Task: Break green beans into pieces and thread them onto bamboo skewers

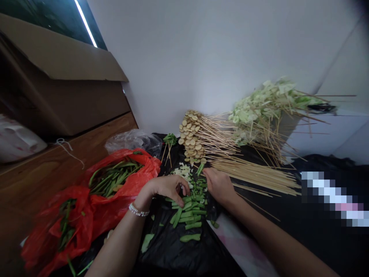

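Observation:
My left hand point(170, 188), with a beaded bracelet at the wrist, reaches over a pile of cut flat green bean pieces point(193, 211). Its thumb and forefinger are curved and apart, with the thumb tip close to the pieces. Closed fingers of my right hand point(217, 184) pinch a bamboo skewer, mostly hidden by the hand, with green bean pieces point(200, 169) at its end. Just beyond the pile lie small pale chopped bits point(183, 173). Loose bamboo skewers point(256, 175) are spread out right of my right hand.
Skewered round slices point(190, 134) are stacked by the wall, with skewered cabbage point(265, 104) to their right. A small green bundle on skewers point(170, 139) lies left of them. Red plastic bags point(144, 169) hold long green beans point(115, 177). A cardboard box point(72, 92) stands back left.

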### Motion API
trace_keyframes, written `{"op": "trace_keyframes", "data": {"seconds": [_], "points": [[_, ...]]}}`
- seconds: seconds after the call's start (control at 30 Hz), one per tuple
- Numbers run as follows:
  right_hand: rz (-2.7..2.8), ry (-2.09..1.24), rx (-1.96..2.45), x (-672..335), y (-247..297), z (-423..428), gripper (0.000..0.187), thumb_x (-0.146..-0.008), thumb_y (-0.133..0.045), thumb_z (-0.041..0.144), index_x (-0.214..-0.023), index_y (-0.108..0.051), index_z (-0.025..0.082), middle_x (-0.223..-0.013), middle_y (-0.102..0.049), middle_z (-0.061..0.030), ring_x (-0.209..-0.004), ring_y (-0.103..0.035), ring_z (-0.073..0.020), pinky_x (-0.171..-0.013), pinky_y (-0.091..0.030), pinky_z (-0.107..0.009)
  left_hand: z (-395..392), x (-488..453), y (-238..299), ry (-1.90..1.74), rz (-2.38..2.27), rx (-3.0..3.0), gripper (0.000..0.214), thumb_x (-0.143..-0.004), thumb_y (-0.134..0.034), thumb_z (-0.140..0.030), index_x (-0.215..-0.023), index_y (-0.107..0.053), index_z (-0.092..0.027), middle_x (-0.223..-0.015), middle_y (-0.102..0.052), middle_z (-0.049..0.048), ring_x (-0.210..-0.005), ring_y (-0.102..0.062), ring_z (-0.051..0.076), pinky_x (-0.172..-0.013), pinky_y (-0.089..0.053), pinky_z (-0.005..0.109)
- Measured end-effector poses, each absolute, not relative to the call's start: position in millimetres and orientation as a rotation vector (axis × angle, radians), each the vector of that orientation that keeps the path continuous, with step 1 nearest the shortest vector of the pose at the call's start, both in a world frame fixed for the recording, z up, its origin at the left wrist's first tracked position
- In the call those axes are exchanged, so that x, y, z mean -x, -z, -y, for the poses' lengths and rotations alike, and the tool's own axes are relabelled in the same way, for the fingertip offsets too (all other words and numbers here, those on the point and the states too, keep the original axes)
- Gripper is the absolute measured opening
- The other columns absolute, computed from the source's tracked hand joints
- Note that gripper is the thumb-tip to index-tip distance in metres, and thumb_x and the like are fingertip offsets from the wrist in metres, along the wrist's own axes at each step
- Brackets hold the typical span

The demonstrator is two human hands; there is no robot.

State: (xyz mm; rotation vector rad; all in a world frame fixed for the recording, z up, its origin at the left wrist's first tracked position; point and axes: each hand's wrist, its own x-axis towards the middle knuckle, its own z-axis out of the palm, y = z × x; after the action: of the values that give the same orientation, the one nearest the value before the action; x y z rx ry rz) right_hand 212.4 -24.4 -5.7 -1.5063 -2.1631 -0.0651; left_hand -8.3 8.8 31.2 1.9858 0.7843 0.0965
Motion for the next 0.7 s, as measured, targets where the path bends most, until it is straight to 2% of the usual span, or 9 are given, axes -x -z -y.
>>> {"op": "trace_keyframes", "data": {"seconds": [0.13, 0.3, 0.53, 0.7], "points": [[2.161, 0.071, 1.508, -212, 6, 24, 0.024, -0.094, -0.038, 0.017, -0.096, -0.061, 0.019, -0.091, -0.067, -0.0043, -0.083, -0.061, -0.015, -0.072, -0.038, -0.024, -4, -1, -25, -0.002, -0.842, -2.11, 0.032, -0.052, -0.081, -0.028, -0.08, -0.07, -0.019, -0.07, -0.064, -0.0022, -0.057, -0.053, 0.011, -0.05, -0.036, 0.019], [2.167, 0.085, 1.495, -213, 8, 24, 0.024, -0.094, -0.038, 0.017, -0.095, -0.061, 0.019, -0.091, -0.067, -0.0039, -0.082, -0.06, -0.0153, -0.07, -0.037, -0.024, -2, -9, -21, -0.088, -0.96, -2.278, 0.017, -0.06, -0.073, -0.027, -0.073, -0.067, -0.017, -0.059, -0.057, -0.0044, -0.052, -0.044, 0.01, -0.047, -0.03, 0.02], [2.168, 0.075, 1.515, -214, 7, 24, 0.024, -0.094, -0.038, 0.018, -0.095, -0.062, 0.019, -0.09, -0.067, -0.0043, -0.081, -0.061, -0.0148, -0.069, -0.037, -0.024, -20, -8, -5, -0.435, -1.03, -2.163, 0.018, -0.076, -0.06, -0.029, -0.08, -0.072, -0.016, -0.072, -0.067, 0.0003, -0.067, -0.056, 0.014, -0.062, -0.039, 0.02], [2.163, 0.068, 1.513, -215, 6, 23, 0.025, -0.094, -0.037, 0.019, -0.096, -0.063, 0.019, -0.091, -0.067, -0.0047, -0.081, -0.061, -0.0147, -0.069, -0.038, -0.024, -25, -12, -3, -0.709, -0.963, -1.939, 0.025, -0.081, -0.058, -0.035, -0.076, -0.073, -0.016, -0.072, -0.069, 0.0035, -0.073, -0.059, 0.017, -0.071, -0.042, 0.023]]}}
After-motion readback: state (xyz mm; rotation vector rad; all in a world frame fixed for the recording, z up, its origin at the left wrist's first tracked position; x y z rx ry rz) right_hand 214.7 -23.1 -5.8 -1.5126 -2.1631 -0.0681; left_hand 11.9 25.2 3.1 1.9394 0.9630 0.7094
